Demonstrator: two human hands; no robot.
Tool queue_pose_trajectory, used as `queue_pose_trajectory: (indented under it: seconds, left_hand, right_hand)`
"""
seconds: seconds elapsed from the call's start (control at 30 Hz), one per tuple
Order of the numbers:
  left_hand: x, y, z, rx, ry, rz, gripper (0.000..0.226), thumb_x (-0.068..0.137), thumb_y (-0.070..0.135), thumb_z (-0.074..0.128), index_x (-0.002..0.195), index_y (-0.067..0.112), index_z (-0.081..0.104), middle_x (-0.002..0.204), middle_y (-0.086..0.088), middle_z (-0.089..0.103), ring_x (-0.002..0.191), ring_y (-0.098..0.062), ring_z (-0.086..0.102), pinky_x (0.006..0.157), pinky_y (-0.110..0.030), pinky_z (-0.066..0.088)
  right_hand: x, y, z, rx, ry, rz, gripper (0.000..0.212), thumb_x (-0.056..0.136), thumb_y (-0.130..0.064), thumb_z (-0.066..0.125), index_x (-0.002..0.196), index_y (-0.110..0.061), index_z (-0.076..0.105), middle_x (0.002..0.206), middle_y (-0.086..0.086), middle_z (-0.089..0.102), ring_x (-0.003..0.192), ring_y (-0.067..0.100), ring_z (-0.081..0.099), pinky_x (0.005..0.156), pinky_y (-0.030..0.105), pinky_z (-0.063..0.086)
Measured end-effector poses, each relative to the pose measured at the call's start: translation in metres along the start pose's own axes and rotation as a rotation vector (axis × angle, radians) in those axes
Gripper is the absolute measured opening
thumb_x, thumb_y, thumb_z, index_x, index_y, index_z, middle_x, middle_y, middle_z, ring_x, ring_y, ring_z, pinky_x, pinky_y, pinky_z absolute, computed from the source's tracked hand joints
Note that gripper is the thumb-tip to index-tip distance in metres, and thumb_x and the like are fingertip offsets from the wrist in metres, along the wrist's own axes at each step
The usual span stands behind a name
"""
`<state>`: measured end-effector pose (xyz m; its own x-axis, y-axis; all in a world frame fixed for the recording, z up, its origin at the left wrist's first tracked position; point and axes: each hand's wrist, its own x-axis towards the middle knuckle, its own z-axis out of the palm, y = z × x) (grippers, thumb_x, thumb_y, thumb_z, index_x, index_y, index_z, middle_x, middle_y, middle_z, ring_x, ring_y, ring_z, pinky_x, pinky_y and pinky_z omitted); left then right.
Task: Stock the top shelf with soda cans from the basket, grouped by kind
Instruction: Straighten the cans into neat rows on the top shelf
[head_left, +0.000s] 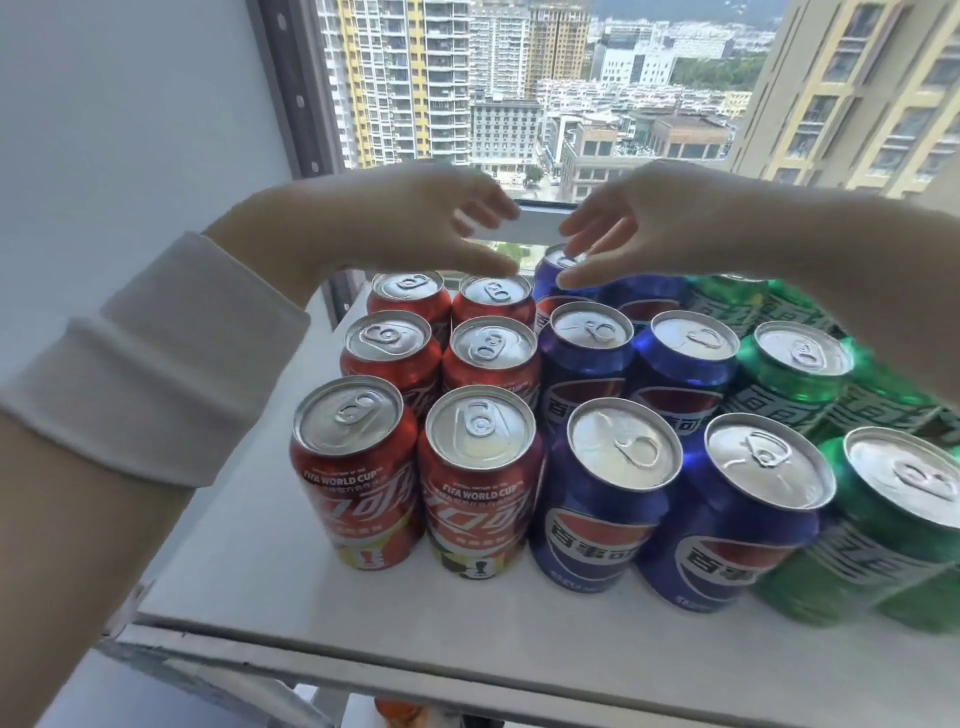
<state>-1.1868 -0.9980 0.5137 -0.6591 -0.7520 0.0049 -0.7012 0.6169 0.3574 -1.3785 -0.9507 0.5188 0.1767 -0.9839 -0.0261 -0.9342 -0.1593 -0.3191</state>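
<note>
Glossy cylindrical cans (623, 452) — red, blue, green — on matte shelf (249, 561); left hand (415, 223), right hand (649, 223) spread.

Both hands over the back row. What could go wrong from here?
The right hand has its fingers at the rearmost blue can, reaching over the front rows; a dropped forearm could topple the green cans. Cans stand packed tight, so shoving that one may shift its neighbours. The left sleeve might catch the red cans.

Both forearms reach forward, with left grip (415, 223) and right grip (654, 223) raised, palms facing each other, fingers loosely spread, fingertips near but apart, holding nothing — white sleeve (156, 353) on left forearm.
</note>
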Motion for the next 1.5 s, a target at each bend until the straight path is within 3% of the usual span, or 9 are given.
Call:
queue_pose_trajectory:
  seconds: [0.17,0.4,0.5,0.7,0.9,1.07,1.17,1.27,1.5]
  left_hand:
    - [0.016,0.056,0.024,0.154,-0.070,0.149,0.052,0.080,0.047,0.060,0.127,0.029,0.049,0.128,0.009,0.055,0.113,-0.010,0.053,0.100,-0.030,0.040]
    - [0.025,0.064,0.040,0.251,-0.165,0.131,0.053,0.079,0.042,0.065,0.128,0.028,0.049,0.128,0.007,0.054,0.105,-0.008,0.050,0.087,-0.023,0.034]
    - [0.022,0.067,0.038,0.237,-0.168,0.131,0.050,0.079,0.041,0.064,0.127,0.029,0.051,0.125,0.012,0.055,0.104,-0.004,0.048,0.086,-0.021,0.031]
    - [0.014,0.073,0.039,0.248,-0.184,0.139,0.047,0.080,0.040,0.064,0.124,0.030,0.053,0.125,0.010,0.054,0.110,-0.011,0.053,0.089,-0.024,0.035]
    - [0.005,0.081,0.039,0.276,-0.204,0.149,0.047,0.081,0.039,0.062,0.126,0.029,0.052,0.127,0.011,0.053,0.111,-0.010,0.052,0.087,-0.021,0.033]
    - [0.004,0.084,0.040,0.332,-0.219,0.142,0.048,0.082,0.042,0.060,0.127,0.030,0.050,0.128,0.010,0.053,0.113,-0.010,0.051,0.091,-0.023,0.035]
    - [0.006,0.084,0.033,0.274,-0.256,0.111,0.042,0.083,0.043,0.057,0.124,0.033,0.053,0.110,0.019,0.054,0.093,0.002,0.056,0.080,-0.017,0.039]
    - [0.018,0.075,0.020,0.198,-0.164,0.116,0.034,0.085,0.041,0.054,0.119,0.034,0.057,0.102,0.021,0.058,0.082,0.008,0.055,0.082,-0.018,0.038]
    - [0.083,0.043,0.028,0.314,-0.080,0.017,0.061,0.086,0.038,0.057,0.139,0.017,0.037,0.142,-0.006,0.043,0.126,-0.024,0.044,0.109,-0.038,0.032]
  right_hand:
    - [-0.047,0.035,-0.002,-0.091,-0.054,0.072,0.070,0.052,-0.057,0.067,0.115,-0.027,0.062,0.095,-0.018,0.063,0.083,-0.007,0.058,0.080,0.019,0.042]
    - [-0.056,0.050,0.007,-0.170,0.040,0.048,0.058,0.061,-0.047,0.077,0.113,-0.026,0.065,0.073,-0.031,0.045,0.069,-0.006,0.050,0.073,0.018,0.037]
    - [-0.060,0.052,0.007,-0.131,0.081,0.017,0.051,0.059,-0.045,0.079,0.104,-0.025,0.070,0.072,-0.029,0.051,0.068,-0.015,0.047,0.062,0.004,0.038]
    - [-0.070,0.049,0.007,-0.128,0.070,0.020,0.054,0.057,-0.048,0.079,0.106,-0.027,0.070,0.082,-0.011,0.064,0.075,0.004,0.060,0.073,0.022,0.041]
    - [-0.078,0.046,0.005,-0.134,0.045,0.003,0.052,0.058,-0.047,0.079,0.105,-0.028,0.069,0.089,-0.008,0.067,0.074,-0.006,0.058,0.071,0.009,0.039]
    - [-0.078,0.045,0.006,-0.138,0.014,0.029,0.052,0.062,-0.046,0.078,0.109,-0.029,0.067,0.077,-0.028,0.051,0.071,-0.013,0.051,0.067,0.012,0.041]
    - [-0.078,0.045,0.003,-0.096,-0.030,0.042,0.046,0.066,-0.050,0.073,0.108,-0.030,0.068,0.075,-0.030,0.051,0.078,-0.006,0.056,0.069,0.014,0.041]
    - [-0.070,0.046,-0.005,-0.070,-0.012,0.043,0.039,0.072,-0.052,0.066,0.102,-0.028,0.070,0.088,-0.020,0.067,0.089,0.005,0.063,0.079,0.018,0.046]
    - [-0.009,0.067,-0.007,-0.188,0.123,0.076,0.060,0.080,-0.037,0.066,0.129,-0.005,0.050,0.132,0.008,0.055,0.116,0.019,0.051,0.097,0.024,0.035]
